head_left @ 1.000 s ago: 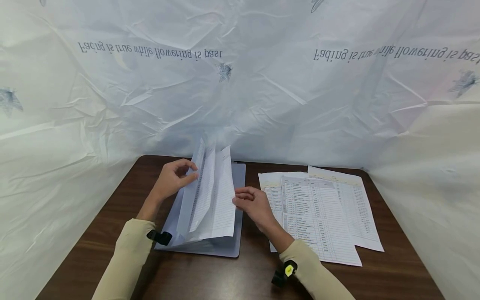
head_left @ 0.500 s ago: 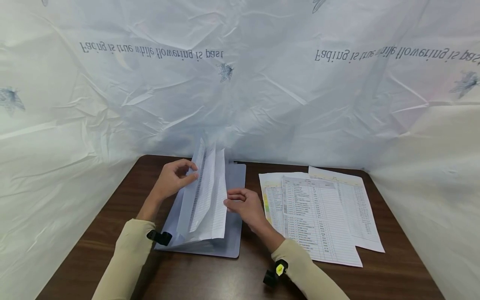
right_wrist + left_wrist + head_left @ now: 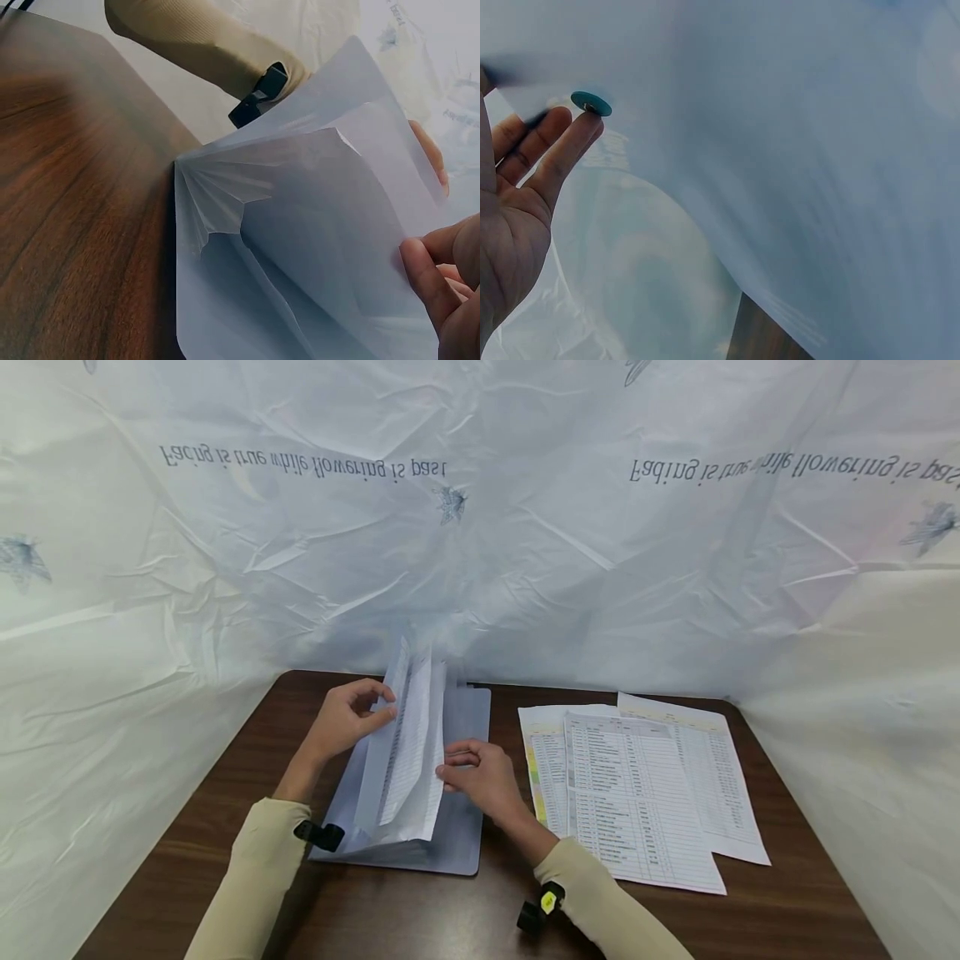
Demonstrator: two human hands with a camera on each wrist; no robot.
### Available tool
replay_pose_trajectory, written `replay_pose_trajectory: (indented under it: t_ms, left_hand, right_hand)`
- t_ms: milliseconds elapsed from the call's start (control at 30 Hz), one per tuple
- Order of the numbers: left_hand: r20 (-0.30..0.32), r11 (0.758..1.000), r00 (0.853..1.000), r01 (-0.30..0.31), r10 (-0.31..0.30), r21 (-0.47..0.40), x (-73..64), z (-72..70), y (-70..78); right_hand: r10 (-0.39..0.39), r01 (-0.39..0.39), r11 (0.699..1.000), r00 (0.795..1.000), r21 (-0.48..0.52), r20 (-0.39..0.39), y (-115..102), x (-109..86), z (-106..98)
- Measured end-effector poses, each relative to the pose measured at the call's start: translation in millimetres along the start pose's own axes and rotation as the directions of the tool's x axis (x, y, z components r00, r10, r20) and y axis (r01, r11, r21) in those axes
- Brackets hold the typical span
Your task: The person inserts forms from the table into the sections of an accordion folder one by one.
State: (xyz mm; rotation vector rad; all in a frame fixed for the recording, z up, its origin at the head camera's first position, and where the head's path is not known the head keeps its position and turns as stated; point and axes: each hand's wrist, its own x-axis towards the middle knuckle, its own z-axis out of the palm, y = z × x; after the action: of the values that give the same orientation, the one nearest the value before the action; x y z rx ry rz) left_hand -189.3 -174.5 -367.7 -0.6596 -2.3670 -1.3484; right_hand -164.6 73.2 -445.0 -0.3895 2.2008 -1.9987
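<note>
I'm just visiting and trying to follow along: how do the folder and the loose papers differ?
The folder is blue-grey; the loose papers are mostly white with printed rows. The folder is open, its cover raised; the loose papers lie flat, overlapping. Both rest on the dark table.

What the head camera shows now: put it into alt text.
A person's right hand pinches a page in an open folder on a dark wooden table, with the left hand at the raised cover. Printed papers lie overlapping to the right; behind is a wrinkled white backdrop.
</note>
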Motion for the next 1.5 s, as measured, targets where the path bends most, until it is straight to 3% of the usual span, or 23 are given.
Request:
replay_pose_trajectory:
  t_ms: [400,600,867,1167,1500]
  left_hand:
    - [0.019,1.0,1.0,-0.006,0.006,0.002,-1.1,-0.4,-2.8]
    - [0.027,1.0,1.0,0.015,-0.015,0.01,-1.7,-0.7,-2.6]
    - [0.037,1.0,0.999,0.024,-0.024,0.003,-0.8,-0.2,-1.7]
    - [0.035,1.0,0.999,0.028,-0.028,0.008,-2.5,0.3,-1.7]
    - [0.034,1.0,0.999,0.026,-0.026,-0.002,-3.2,1.7,-5.7]
  right_hand:
    - [-0.051,0.052,0.997,0.998,-0.05,0.036,2,-4.0,-7]
    - [-0.126,0.126,0.989,0.992,-0.072,0.005,1,-8.3,-31]
    - [-0.258,0.23,0.939,0.963,-0.255,-0.083,3,-13.7,-72]
    - [-0.285,0.198,0.876,0.949,-0.44,-0.139,4,-27.9,-121]
    - [-0.288,0.066,0.798,0.915,-0.599,-0.283,24,-57.0,-180]
